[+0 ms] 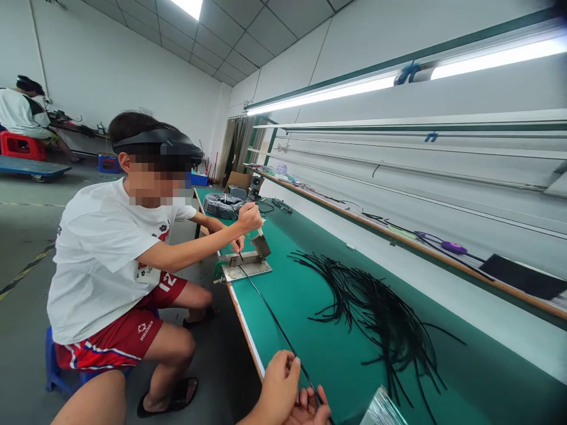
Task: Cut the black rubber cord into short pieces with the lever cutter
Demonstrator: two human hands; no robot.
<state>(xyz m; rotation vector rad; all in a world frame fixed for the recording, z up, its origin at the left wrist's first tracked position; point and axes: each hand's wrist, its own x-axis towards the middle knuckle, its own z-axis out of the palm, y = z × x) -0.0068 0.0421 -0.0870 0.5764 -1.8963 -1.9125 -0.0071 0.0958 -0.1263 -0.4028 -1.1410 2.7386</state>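
One long black cable [274, 323] runs across the green-topped workbench [283, 307] from a metal jig [245, 265] to the bench's near edge. Left hand [278, 386] pinches it, fingertips pressed together; right hand [308, 407] curls just beside, fingers bunched, its hold unclear. Loose black cables [376, 307] lie right of the jig. Seated co-worker [106, 254] has both hands at the jig; white panelled walls [376, 88] line the room.

A long thin black cable [275, 326] runs straight from the hands [283, 392] across the green workbench [310, 354] to a metal jig [245, 267].
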